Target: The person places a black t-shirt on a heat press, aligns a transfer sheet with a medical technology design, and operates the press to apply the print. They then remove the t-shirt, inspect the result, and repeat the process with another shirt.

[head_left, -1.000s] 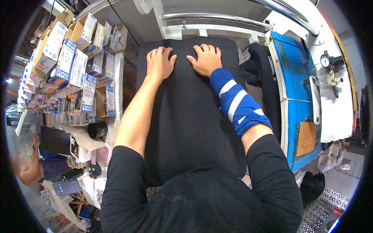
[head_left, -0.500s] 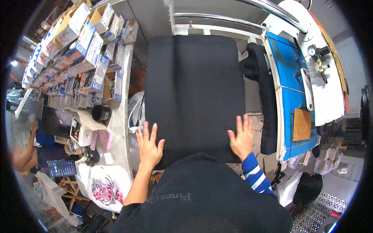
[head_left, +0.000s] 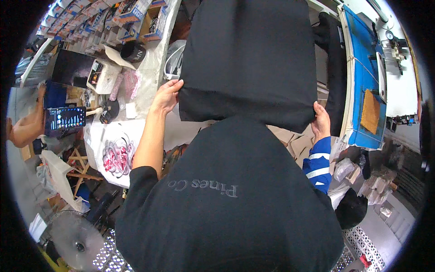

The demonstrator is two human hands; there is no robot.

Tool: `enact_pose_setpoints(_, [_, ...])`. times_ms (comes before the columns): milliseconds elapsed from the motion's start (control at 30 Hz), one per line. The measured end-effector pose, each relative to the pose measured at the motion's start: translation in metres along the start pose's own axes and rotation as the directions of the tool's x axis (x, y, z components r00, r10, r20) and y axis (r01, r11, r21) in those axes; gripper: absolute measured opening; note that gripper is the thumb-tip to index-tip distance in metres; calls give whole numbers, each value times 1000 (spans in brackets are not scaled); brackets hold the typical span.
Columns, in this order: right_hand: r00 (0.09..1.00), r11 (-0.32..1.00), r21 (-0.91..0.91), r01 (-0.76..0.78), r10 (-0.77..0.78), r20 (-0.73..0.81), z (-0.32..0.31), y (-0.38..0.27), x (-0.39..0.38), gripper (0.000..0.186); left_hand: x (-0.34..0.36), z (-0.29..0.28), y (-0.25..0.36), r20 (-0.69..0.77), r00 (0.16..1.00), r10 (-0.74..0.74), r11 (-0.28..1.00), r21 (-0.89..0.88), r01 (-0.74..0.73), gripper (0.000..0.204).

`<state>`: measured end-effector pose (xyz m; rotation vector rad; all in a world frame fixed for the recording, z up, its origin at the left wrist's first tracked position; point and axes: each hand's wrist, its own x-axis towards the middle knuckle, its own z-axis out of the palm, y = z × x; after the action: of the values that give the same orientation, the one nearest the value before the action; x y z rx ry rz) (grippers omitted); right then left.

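Pinching opposite side edges, the left hand (head_left: 167,96) and right hand (head_left: 321,121) hold black cloth (head_left: 249,54) between closed thumbs and fingers, before the torso (head_left: 235,158); likely light, soft and limp, it suits 2 wide-set edge grips.

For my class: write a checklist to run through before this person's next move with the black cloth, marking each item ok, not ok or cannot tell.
1. Left hand grips the left edge of the black cloth: ok.
2. Right hand grips the right edge: ok.
3. Cloth smooth between the hands: not ok, a crease runs across it there.
4. Blue panel apart from the cloth: ok, it stands off to the right.
5. Underside of the cloth free of folds: cannot tell, it is hidden.
6. Pressure gauge reading: cannot tell, too small.
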<state>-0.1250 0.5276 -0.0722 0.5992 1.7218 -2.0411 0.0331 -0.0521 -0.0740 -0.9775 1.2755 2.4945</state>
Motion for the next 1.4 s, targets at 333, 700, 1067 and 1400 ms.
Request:
enact_pose_setpoints(333, [998,999,48,17,-13,-69,4,18,-1,34,21,-28,-32,-155,988,-9,998,-63,0,65])
enact_pose_setpoints(700, [967,978,80,191,-174,-185,35,34,-10,29,20,-23,-35,46,996,70,956,-287,-54,36])
enact_pose_setpoints(1067, [979,975,126,-185,171,116,41,27,-6,27,27,7,-58,-62,997,46,935,354,-21,39])
enact_pose_setpoints(1400, [696,454,-719,526,-715,58,156,-143,229,38,241,56,152,31,826,563,796,248,-552,48])
